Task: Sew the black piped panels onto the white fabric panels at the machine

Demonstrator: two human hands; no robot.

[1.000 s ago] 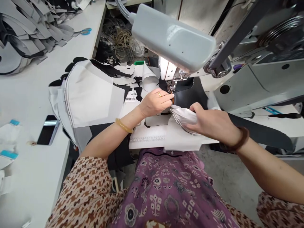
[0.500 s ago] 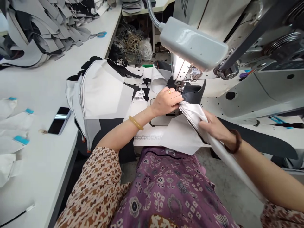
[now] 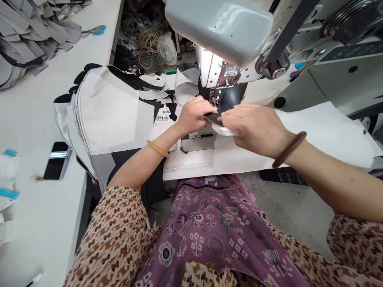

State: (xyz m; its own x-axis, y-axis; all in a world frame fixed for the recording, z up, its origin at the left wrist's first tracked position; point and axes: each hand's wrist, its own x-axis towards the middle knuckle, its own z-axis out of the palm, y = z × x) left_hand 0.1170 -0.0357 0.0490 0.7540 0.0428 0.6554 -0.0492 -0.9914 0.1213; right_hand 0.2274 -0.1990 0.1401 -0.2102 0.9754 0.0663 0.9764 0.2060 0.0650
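Note:
Right at the presser foot (image 3: 214,97) of a sewing machine, both hands pinch a white-and-black fabric piece (image 3: 224,130). My left hand (image 3: 195,114) is closed on its dark edge, just left of and in front of the foot. My right hand (image 3: 254,128) grips the same edge from the right, its fingers partly blurred. The folded edge is raised toward the camera between the two hands. A broad white fabric panel (image 3: 326,127) spreads to the right behind my right wrist; whether it joins the held piece is hidden by the hand. The needle tip cannot be made out.
A stack of white panels (image 3: 110,107) lies on the left. A phone (image 3: 56,160) and blue-handled scissors (image 3: 98,30) rest on the side table (image 3: 54,223). The machine lamp (image 3: 218,30) hangs over the work. A printed ruler (image 3: 188,166) runs along the front edge.
My right hand has moved up and inward to the presser foot, turning the fabric edge up. The white panel has swung from below my right arm to the right side. The view has shifted.

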